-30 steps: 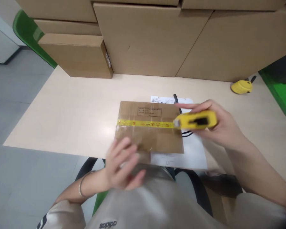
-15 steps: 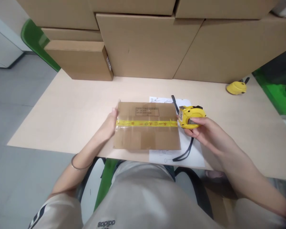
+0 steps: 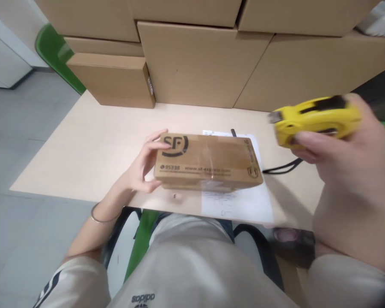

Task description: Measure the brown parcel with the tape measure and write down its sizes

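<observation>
A small brown cardboard box [image 3: 208, 161] with black print stands on its edge on the pale table [image 3: 93, 141], its printed side facing me. My left hand [image 3: 144, 164] grips the box's left end, fingers curled round it. My right hand [image 3: 346, 171] is raised near the camera at the right and closed round a yellow tape measure [image 3: 314, 119]; a black strap [image 3: 280, 169] hangs from it toward the table.
A white paper sheet [image 3: 240, 203] lies under the box. Large cardboard cartons [image 3: 199, 64] are stacked along the table's back edge, a smaller one [image 3: 112, 79] at left. A green chair back [image 3: 56, 53] shows behind at left. My lap is below the front edge.
The box has been tipped up from lying flat onto its edge by my left hand. My right hand has lifted the tape measure up and to the right, away from the box.
</observation>
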Demonstrator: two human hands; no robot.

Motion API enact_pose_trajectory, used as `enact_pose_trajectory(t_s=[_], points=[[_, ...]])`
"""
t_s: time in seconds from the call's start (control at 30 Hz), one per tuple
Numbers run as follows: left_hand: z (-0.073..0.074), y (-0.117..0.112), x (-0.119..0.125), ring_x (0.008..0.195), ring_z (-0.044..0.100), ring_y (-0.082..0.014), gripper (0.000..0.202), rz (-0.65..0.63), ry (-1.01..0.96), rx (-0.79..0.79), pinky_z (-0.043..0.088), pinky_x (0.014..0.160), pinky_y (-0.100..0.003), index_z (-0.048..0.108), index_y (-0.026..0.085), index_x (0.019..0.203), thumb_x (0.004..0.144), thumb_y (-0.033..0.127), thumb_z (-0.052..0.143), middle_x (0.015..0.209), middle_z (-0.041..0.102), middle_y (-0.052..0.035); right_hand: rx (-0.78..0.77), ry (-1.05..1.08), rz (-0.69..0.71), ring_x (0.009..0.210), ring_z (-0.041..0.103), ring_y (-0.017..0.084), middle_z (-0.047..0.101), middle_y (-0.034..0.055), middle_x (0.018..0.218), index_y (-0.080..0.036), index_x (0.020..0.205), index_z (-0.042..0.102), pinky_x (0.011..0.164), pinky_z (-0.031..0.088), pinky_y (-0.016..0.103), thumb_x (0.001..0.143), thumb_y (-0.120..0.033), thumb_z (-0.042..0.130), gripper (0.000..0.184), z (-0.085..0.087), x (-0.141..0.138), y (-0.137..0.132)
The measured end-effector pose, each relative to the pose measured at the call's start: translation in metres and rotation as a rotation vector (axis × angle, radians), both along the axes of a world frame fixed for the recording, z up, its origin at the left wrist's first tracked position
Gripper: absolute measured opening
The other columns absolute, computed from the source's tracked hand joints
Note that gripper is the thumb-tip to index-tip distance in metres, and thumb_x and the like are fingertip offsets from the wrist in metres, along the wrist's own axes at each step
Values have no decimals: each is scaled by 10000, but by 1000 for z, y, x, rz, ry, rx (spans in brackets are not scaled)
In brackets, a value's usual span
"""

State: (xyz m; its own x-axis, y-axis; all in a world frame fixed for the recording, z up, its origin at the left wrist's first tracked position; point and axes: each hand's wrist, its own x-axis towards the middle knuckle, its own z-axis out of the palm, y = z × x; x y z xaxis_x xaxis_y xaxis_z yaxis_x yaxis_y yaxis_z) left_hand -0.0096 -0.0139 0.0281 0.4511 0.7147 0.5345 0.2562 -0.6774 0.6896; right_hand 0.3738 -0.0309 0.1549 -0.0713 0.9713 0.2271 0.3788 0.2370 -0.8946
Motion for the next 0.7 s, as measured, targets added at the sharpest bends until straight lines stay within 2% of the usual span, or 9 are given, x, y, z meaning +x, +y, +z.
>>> enact_pose_trajectory(t_s=[0.1, 0.17, 0.3, 0.37, 0.43, 0.5, 0.57, 0.7], points=[[-11, -3, -1, 1602, 337, -442, 875, -36, 30, -6, 434, 1215, -688, 518, 360, 1419, 700, 785, 780, 1680, 378, -154, 113, -262, 157, 805, 656, 206, 718, 14, 982, -308, 1073, 640, 668, 494, 344, 824, -499, 828, 366, 12, -36, 10], [-14, -4, -1, 1586, 378, -433, 981, -43, 16, 11, 458, 1212, -656, 437, 378, 1501, 682, 746, 831, 1676, 388, -161, 162, -400, 336, 830, 667, 208, 718, 20, 977, -276, 1137, 629, 723, 501, 341, 868, -521, 779, 393, 18, -66, 17], [-17, -4, 2, 1441, 575, -404, 1315, -6, 3, -7, 582, 1093, -584, 44, 411, 1661, 680, 721, 863, 1642, 424, -201, 233, -566, 606, 874, 666, 225, 721, 57, 997, -210, 1192, 597, 771, 470, 335, 959, -495, 667, 375, 24, -119, 27], [-19, -3, 3, 1384, 622, -395, 1419, 5, -3, 4, 608, 1041, -589, -93, 442, 1660, 661, 721, 876, 1639, 423, -193, 213, -657, 663, 835, 651, 225, 723, 72, 971, -197, 1162, 591, 737, 438, 323, 978, -460, 636, 324, 22, -136, 29], [-21, -1, 3, 1366, 635, -390, 1473, -17, -18, 25, 609, 1024, -607, -166, 480, 1646, 650, 690, 898, 1627, 435, -174, 192, -715, 678, 777, 629, 217, 725, 73, 930, -201, 1124, 588, 693, 403, 310, 988, -450, 612, 284, 19, -143, 29], [-22, 2, 1, 1387, 617, -394, 1484, -36, -8, 46, 595, 1041, -620, -172, 495, 1646, 646, 675, 910, 1604, 459, -162, 185, -728, 655, 736, 613, 208, 728, 72, 909, -210, 1098, 585, 650, 372, 302, 992, -480, 596, 290, 16, -136, 27], [-23, 5, -2, 1435, 567, -408, 1425, -50, 27, 93, 558, 1092, -638, -67, 494, 1674, 649, 684, 905, 1592, 468, -155, 142, -729, 596, 707, 609, 208, 726, 62, 878, -228, 1081, 585, 616, 356, 305, 971, -534, 619, 327, 15, -112, 24], [-20, 8, -5, 1492, 483, -407, 1139, -89, 45, 200, 489, 1186, -650, 274, 479, 1662, 708, 690, 859, 1601, 443, -130, -104, -671, 461, 627, 605, 212, 719, 32, 806, -307, 1083, 636, 562, 406, 349, 919, -563, 711, 313, 13, -25, 11]])
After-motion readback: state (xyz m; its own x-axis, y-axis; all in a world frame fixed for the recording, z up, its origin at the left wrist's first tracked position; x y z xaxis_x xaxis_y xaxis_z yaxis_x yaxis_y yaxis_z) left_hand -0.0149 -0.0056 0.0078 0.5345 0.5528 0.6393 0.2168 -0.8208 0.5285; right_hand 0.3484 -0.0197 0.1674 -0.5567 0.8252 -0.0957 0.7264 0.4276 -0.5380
